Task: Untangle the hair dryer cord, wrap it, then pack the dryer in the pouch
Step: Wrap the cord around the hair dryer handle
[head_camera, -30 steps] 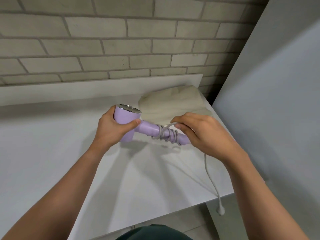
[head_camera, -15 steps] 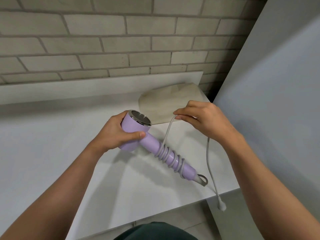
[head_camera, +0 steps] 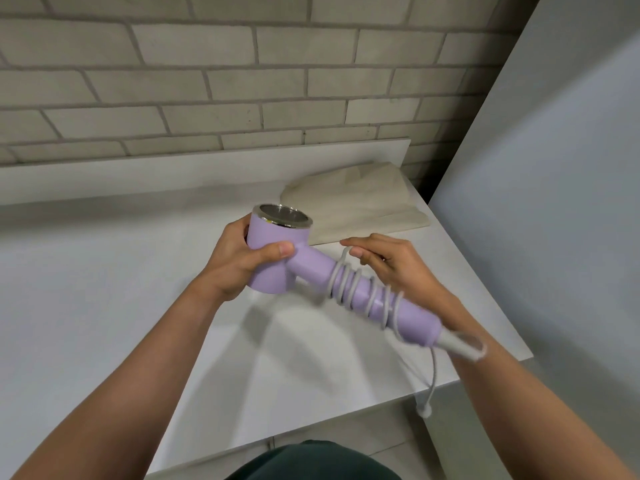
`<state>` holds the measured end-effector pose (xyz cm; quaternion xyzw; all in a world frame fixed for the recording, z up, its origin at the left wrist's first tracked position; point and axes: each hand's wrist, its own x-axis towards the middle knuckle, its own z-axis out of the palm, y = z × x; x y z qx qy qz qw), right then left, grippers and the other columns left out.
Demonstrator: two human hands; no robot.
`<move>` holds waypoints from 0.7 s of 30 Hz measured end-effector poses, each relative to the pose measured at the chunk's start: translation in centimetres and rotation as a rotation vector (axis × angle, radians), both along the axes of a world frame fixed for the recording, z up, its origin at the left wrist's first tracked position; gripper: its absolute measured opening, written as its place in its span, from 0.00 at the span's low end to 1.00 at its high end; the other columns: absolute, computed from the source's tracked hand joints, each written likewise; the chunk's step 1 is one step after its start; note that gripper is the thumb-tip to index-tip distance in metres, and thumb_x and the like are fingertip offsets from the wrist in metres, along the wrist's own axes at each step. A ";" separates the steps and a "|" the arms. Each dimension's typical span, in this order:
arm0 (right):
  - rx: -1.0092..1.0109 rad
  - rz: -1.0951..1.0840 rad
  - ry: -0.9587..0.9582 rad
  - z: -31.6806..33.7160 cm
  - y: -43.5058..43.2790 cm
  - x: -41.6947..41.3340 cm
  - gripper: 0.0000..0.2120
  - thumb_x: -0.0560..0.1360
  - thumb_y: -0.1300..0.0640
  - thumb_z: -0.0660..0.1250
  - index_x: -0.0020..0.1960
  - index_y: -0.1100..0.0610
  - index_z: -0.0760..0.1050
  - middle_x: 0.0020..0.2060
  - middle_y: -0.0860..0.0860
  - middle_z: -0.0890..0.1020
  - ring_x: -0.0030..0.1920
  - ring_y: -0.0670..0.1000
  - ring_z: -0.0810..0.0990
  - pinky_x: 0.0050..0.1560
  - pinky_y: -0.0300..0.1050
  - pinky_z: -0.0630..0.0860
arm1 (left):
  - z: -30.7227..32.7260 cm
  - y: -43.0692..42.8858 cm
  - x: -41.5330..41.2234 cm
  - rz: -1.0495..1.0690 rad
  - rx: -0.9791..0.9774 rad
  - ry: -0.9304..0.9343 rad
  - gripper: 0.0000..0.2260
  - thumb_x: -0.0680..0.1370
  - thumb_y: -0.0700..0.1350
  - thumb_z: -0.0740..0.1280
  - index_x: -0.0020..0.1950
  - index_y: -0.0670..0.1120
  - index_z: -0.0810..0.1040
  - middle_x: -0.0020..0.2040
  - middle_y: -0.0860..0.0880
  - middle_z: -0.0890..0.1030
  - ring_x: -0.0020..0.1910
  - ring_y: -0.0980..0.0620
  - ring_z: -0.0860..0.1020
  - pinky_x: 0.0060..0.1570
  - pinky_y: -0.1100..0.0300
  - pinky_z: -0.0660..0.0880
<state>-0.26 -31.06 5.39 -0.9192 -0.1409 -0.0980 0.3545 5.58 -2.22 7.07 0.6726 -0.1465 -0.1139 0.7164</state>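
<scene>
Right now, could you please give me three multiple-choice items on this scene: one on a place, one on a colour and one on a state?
1. Where does the pouch lie?
A. on the counter, behind the hair dryer
B. on the floor
C. inside a drawer

2. What colour is the hair dryer?
A. white
B. lilac
C. black

3. What is the right hand doing?
A. resting flat
B. pinching the cord
C. hanging idle

Answers:
1 A: the beige pouch lies flat at the counter's far right corner.
2 B: body and handle are lilac.
3 B: its fingers pinch the cord just above the coils on the handle.
</scene>
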 end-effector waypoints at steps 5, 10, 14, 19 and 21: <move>0.069 -0.095 0.353 -2.6 1.8 -2.3 0.15 0.84 0.50 0.66 0.67 0.54 0.80 0.48 0.40 0.81 0.46 0.40 0.77 0.64 0.41 0.75 | 0.7 -1.9 0.2 0.230 -0.087 0.016 0.26 0.61 0.56 0.80 0.55 0.47 0.81 0.48 0.52 0.87 0.46 0.50 0.85 0.42 0.57 0.81; 0.062 0.101 0.423 0.5 4.7 -2.8 0.19 0.88 0.49 0.55 0.78 0.47 0.68 0.41 0.43 0.80 0.40 0.33 0.76 0.48 0.28 0.69 | 0.0 -2.6 1.0 0.410 -0.003 0.025 0.26 0.60 0.60 0.81 0.54 0.50 0.82 0.50 0.52 0.86 0.46 0.52 0.84 0.45 0.53 0.82; 0.042 0.166 0.580 1.7 4.8 -3.7 0.18 0.87 0.49 0.57 0.76 0.46 0.71 0.38 0.44 0.79 0.34 0.40 0.72 0.42 0.31 0.70 | -0.8 -2.3 1.7 0.531 0.148 -0.016 0.27 0.60 0.63 0.80 0.52 0.52 0.80 0.49 0.53 0.85 0.48 0.50 0.84 0.49 0.49 0.83; -0.006 0.179 0.662 5.3 3.5 -4.1 0.15 0.87 0.50 0.59 0.71 0.46 0.75 0.34 0.43 0.76 0.34 0.40 0.73 0.38 0.34 0.70 | -1.7 -1.8 1.8 0.539 0.248 -0.087 0.25 0.63 0.60 0.81 0.54 0.51 0.78 0.48 0.56 0.84 0.47 0.52 0.83 0.46 0.53 0.82; -0.055 0.178 0.662 6.5 3.0 -4.0 0.14 0.87 0.51 0.58 0.69 0.45 0.75 0.34 0.42 0.76 0.34 0.39 0.73 0.40 0.35 0.71 | -1.9 -2.1 1.5 0.537 0.270 -0.123 0.25 0.65 0.57 0.83 0.55 0.51 0.78 0.49 0.56 0.84 0.47 0.53 0.83 0.45 0.57 0.80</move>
